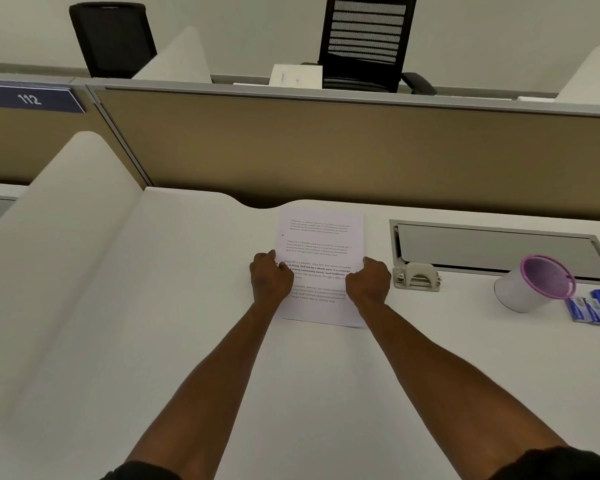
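The printed sheet point(321, 247) is lying flat on the white desk point(187, 306), near the tan partition point(326, 150), and both hands are on it. The left hand point(271, 278) is curling its fingers over the sheet's left edge, gripping it. The right hand point(369, 280) is gripping the right edge likewise. A hole punch point(417, 277) is sitting just beside the right hand, with a pink-rimmed cup point(534, 284) farther right.

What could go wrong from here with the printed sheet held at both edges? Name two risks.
1. The left hand and right hand grip the printed white paper sheet at opposite edges; uneven pulling could crease or tear it.
2. The right hand is near the grey metal hole punch; a sideways move could knock it.
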The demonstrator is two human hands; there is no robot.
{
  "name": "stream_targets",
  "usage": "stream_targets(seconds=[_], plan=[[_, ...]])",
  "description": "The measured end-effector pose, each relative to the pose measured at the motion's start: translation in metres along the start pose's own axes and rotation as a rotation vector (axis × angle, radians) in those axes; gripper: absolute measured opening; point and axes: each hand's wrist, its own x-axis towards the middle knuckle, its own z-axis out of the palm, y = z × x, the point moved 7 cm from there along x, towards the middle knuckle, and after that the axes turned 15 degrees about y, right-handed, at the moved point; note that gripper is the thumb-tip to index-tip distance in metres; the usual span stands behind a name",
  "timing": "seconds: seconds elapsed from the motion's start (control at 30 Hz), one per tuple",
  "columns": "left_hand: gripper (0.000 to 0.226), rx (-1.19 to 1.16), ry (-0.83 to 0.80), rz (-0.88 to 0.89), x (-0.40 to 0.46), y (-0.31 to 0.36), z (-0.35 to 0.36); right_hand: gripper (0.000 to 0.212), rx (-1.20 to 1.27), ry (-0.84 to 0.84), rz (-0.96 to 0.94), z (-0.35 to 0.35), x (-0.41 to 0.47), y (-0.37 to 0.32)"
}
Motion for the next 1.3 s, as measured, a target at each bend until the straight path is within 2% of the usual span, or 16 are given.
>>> stream_targets(seconds=[0.1, 0.3, 0.37, 0.43, 0.47, 0.53, 0.57, 0.63, 0.7, 0.8, 0.9, 1.0, 1.07, 1.23, 1.3], plan=[[0.049, 0.004, 0.000, 0.000, 0.000, 0.000, 0.000, 0.012, -0.040, -0.034, -0.040, 0.000, 0.002, 0.000], [0.049, -0.033, 0.001, 0.004, 0.001, 0.005, 0.001, 0.054, 0.001, -0.066, -0.011, 0.004, 0.011, 0.007], [0.049, -0.038, -0.006, 0.009, 0.002, 0.006, 0.002, 0.059, -0.011, -0.059, -0.016, 0.001, 0.013, 0.005], [0.049, -0.037, -0.014, 0.011, 0.002, 0.005, 0.004, 0.056, -0.031, -0.063, -0.012, 0.005, 0.015, 0.009], [0.050, -0.035, -0.017, 0.013, 0.001, 0.005, 0.004, 0.048, -0.045, -0.064, -0.026, 0.003, 0.014, 0.007], [0.051, -0.038, -0.016, 0.017, 0.000, 0.005, 0.005, 0.003, -0.082, -0.091, -0.044, 0.002, 0.013, 0.006], [0.051, -0.041, -0.012, 0.017, -0.001, 0.005, 0.005, 0.023, -0.093, -0.090, -0.042, 0.004, 0.016, 0.007], [0.052, -0.042, -0.008, 0.015, -0.001, 0.005, 0.004, 0.037, -0.116, -0.108, -0.059, 0.002, 0.015, 0.004], [0.052, -0.045, -0.015, 0.016, -0.002, 0.005, 0.005, 0.034, -0.125, -0.111, -0.067, 0.000, 0.016, 0.002], [0.052, -0.038, -0.029, 0.027, -0.003, 0.006, 0.005, 0.008, -0.142, -0.114, -0.126, -0.003, 0.014, -0.002], [0.053, -0.027, -0.038, 0.029, -0.004, 0.005, 0.005, 0.014, -0.159, -0.116, -0.153, -0.005, 0.011, -0.004], [0.053, -0.020, -0.043, 0.048, -0.006, 0.006, 0.005, 0.008, -0.206, -0.113, -0.206, -0.004, 0.011, -0.002], [0.052, -0.029, -0.024, 0.044, -0.007, 0.006, 0.003, 0.015, -0.232, -0.104, -0.236, -0.005, 0.012, 0.001], [0.052, -0.022, -0.027, 0.042, -0.010, 0.003, 0.002, 0.017, -0.201, -0.095, -0.265, -0.007, 0.013, 0.005], [0.053, -0.027, -0.033, 0.040, -0.011, 0.004, 0.002, 0.026, -0.183, -0.098, -0.281, -0.008, 0.011, 0.006]])
